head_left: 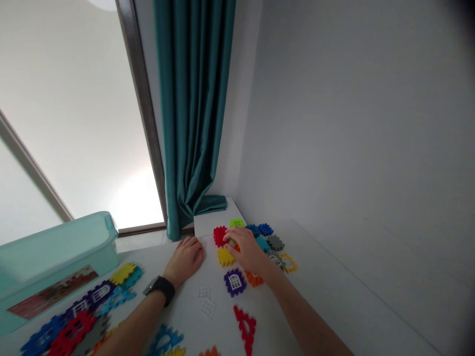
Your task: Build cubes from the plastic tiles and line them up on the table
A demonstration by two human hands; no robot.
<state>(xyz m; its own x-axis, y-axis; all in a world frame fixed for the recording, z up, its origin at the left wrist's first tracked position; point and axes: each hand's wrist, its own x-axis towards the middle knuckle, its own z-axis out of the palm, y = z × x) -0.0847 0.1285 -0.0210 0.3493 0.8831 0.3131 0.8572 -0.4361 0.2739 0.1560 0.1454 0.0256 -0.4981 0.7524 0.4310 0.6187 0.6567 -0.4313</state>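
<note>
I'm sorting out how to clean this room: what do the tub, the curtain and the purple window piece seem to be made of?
The tub looks like semi-translucent plastic, smooth and pale green. The curtain is fabric, perhaps satiny polyester, given its soft folds and sheen. The purple window piece looks like molded plastic, with its even color and regular teeth.

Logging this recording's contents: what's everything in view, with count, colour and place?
Bin: one, pale aqua, left
Label: one, reddish, bin's front
Curtain: one, teal, behind table
Frosted panels: two, whitish, back left
Wall: grey, right
Table: one, white, below
Left pieces: overlapping, uncountable, mixed colours, beside bin
Right pieces: overlapping, uncountable, mixed colours, right of centre
Triangle: one, red, near side
Window inserts: two, white, between forearms
Near pieces: several, blue, yellow, orange, bottom edge
Watch: one, black, left wrist
Left hand: one, on table
Right hand: one, among right pieces
</note>
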